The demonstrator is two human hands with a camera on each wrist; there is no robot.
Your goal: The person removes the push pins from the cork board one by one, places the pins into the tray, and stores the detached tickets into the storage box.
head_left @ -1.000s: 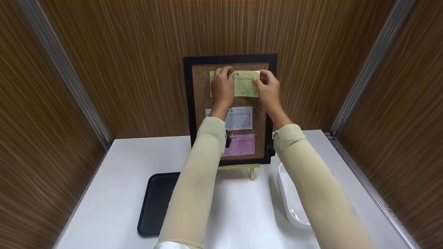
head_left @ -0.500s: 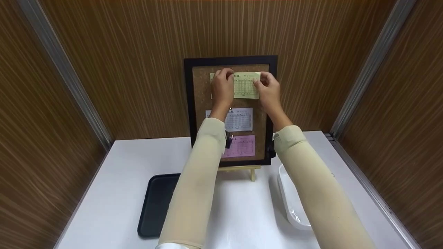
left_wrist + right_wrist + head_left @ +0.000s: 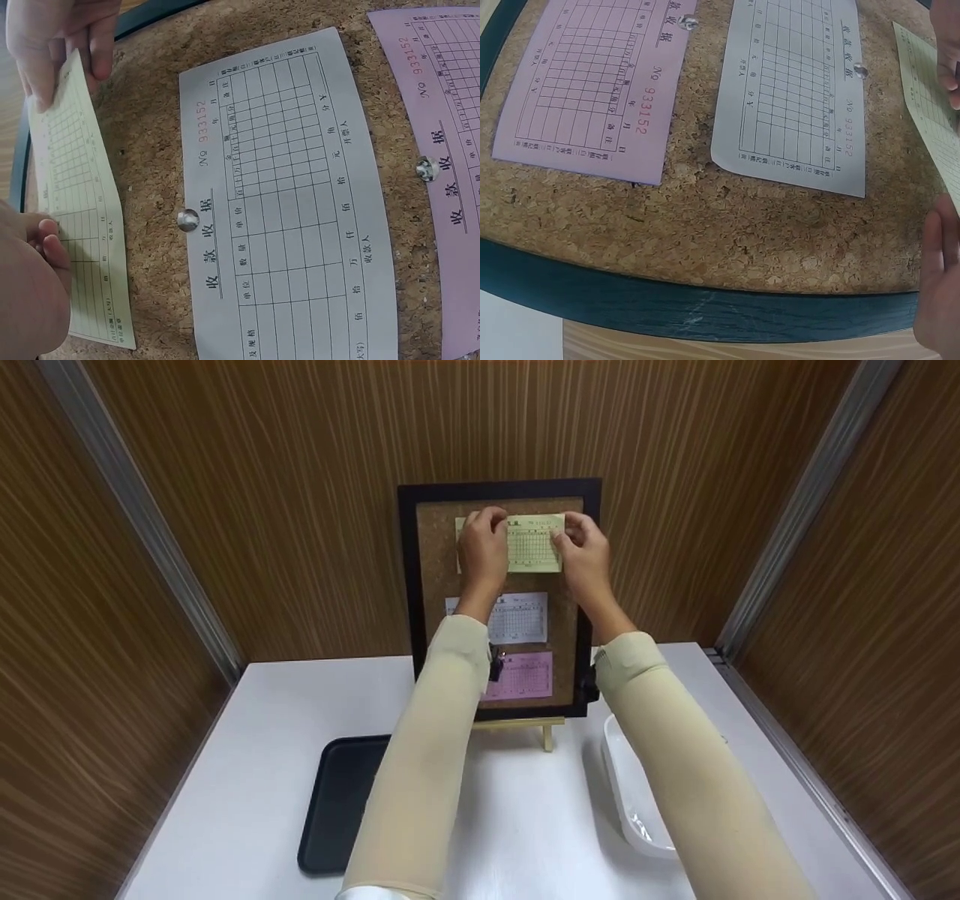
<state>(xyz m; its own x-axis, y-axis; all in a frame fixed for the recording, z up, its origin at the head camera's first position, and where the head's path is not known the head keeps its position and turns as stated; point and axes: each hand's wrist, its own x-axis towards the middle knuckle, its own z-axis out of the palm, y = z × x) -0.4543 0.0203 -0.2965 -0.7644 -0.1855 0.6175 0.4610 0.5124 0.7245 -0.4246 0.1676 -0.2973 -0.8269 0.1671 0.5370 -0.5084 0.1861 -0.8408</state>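
Note:
A yellow receipt slip [image 3: 534, 547] lies against the upper part of a black-framed corkboard [image 3: 435, 540]. My right hand [image 3: 586, 556] pinches the slip's upper right corner between thumb and fingers. At the middle of the slip's top edge are the curled fingertips of my left hand [image 3: 484, 549], pinching something small, mostly hidden, that looks like a thumbtack. In the left wrist view the yellow slip [image 3: 79, 172] bows a little away from the cork. Below it hang a white receipt slip [image 3: 281, 187] and a pink receipt slip [image 3: 442, 150], each fixed by a silver thumbtack [image 3: 188, 220] at its top edge.
A small wooden easel [image 3: 547, 735] supports the corkboard on the white table [image 3: 517, 825]. To the left lies a black tray [image 3: 330, 810], partly behind the left sleeve. A white plastic tub [image 3: 622, 795] stands at right, partly behind the right sleeve. Wood-grain panels [image 3: 300, 510] enclose the space.
Almost nothing differs. Both hands stay at the top of the yellow slip; the whole view shifts slightly down, then back up.

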